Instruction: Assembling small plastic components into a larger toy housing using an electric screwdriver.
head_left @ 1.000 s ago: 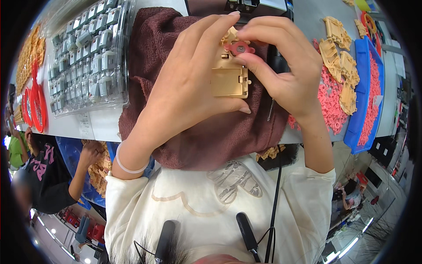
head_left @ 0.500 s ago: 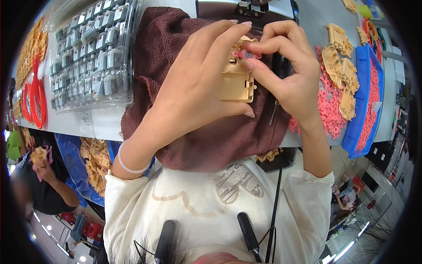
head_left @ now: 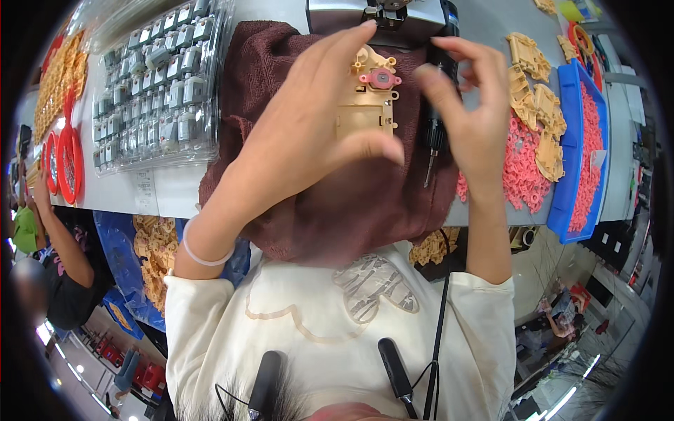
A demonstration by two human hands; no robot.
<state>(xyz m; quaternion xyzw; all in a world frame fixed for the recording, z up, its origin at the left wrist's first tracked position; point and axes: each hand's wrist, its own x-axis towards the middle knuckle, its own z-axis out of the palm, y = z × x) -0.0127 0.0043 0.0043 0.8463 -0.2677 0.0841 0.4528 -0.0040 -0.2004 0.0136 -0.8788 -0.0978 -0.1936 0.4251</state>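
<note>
A yellow plastic housing (head_left: 365, 116) is over the brown towel in front of me, with a pink plastic piece (head_left: 380, 78) set across its upper part. My left hand (head_left: 298, 123) holds the housing from the left, fingers along its far side and thumb spread by its near edge. The palm hides the housing's left part. To the right, my right hand (head_left: 469, 105) is raised off the housing, thumb and forefinger apart, with nothing seen between them. Beneath that hand lies a black-handled screwdriver (head_left: 434, 137), its thin tip toward me.
A clear tray (head_left: 210, 137) of small grey motors stands left, beside red rings (head_left: 69, 165). A dark machine (head_left: 330, 17) is at the far edge. Right are loose pink pieces (head_left: 523, 168), yellow housings (head_left: 547, 105) and a blue bin (head_left: 567, 210). A co-worker's arm (head_left: 70, 245) shows left.
My right hand has let go of the pink piece and moved right, its fingers opening. The pink piece stays on the housing. The co-worker's arm at the left has moved upward.
</note>
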